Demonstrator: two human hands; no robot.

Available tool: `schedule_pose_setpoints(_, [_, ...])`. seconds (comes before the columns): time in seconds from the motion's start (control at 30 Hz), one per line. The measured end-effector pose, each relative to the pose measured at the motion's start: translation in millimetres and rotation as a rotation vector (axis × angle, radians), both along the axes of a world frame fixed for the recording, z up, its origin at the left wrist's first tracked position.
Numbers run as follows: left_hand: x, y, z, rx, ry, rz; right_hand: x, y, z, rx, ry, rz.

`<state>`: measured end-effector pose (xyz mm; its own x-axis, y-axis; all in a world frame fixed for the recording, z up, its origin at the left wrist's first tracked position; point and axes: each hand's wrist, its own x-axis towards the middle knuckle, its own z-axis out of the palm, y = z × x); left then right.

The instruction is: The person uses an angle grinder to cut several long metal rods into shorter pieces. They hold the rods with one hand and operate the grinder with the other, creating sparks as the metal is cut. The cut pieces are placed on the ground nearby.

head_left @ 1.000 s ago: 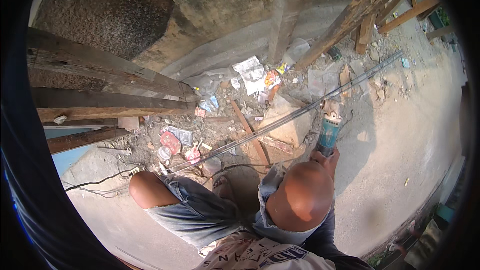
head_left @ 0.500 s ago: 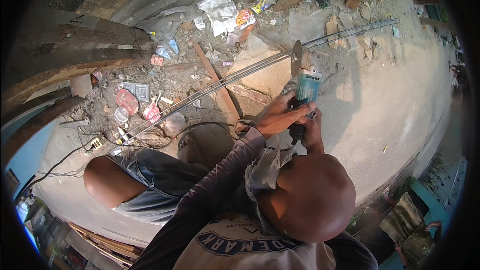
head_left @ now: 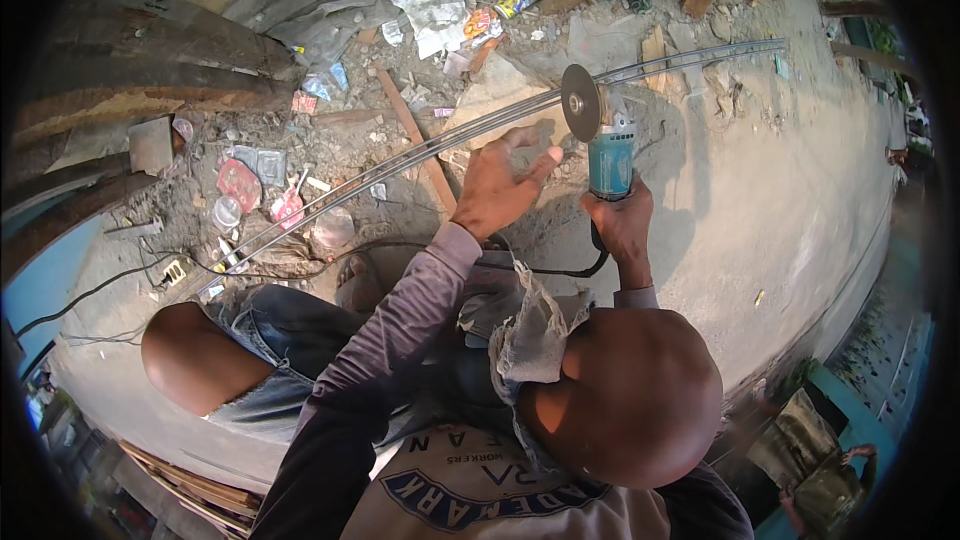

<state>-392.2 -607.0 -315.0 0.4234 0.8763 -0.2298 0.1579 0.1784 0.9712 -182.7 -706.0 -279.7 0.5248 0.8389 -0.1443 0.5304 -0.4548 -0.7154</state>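
Observation:
My right hand (head_left: 622, 225) is wrapped around the body of a teal angle grinder (head_left: 611, 165), which stands nearly upright with its head away from me. Its thin dark cutting disc (head_left: 582, 102) faces left, beside the bundle of long metal rods (head_left: 440, 143). I cannot tell whether the disc touches them. My left hand (head_left: 497, 183) is off the grinder and holds nothing, thumb and fingers apart, just on the near side of the rods. Under the rods lies a pale stone slab (head_left: 490, 90). The grinder's black cord (head_left: 560, 270) loops away to the left.
A wooden strip (head_left: 415, 135) crosses beneath the rods. Litter, including a crumpled paper sheet (head_left: 432, 15) and a red wrapper (head_left: 287, 208), covers the dirt. An extension socket (head_left: 175, 272) lies at the left. Timber beams (head_left: 160, 90) border the far left. Another person's hand (head_left: 858, 454) shows at lower right.
My left hand has let go of the grinder and moved left toward the rods, opening. The grinder has turned so its disc shows more of its face, and the disc has shifted slightly left.

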Motion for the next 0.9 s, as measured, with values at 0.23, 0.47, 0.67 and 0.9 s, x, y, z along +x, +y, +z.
schedule_pose_setpoints(0.23, [-190.8,51.7,-96.5,0.235,0.683,-0.31,-45.5,2.5,13.5,-0.171,-0.179,0.119])
schedule_pose_setpoints(0.47, [-237.2,35.4,-103.8,0.14,0.481,-0.421,-82.2,-5.0,12.5,-0.264,-0.266,0.139])
schedule_pose_setpoints(0.67, [-256.1,25.7,-107.1,0.2,0.449,-0.361,-106.8,-10.9,9.9,-0.256,-0.297,0.145])
schedule_pose_setpoints(0.9, [-267.6,23.7,-105.3,0.142,0.382,-0.36,-124.9,-13.3,14.6,-0.286,-0.332,0.141])
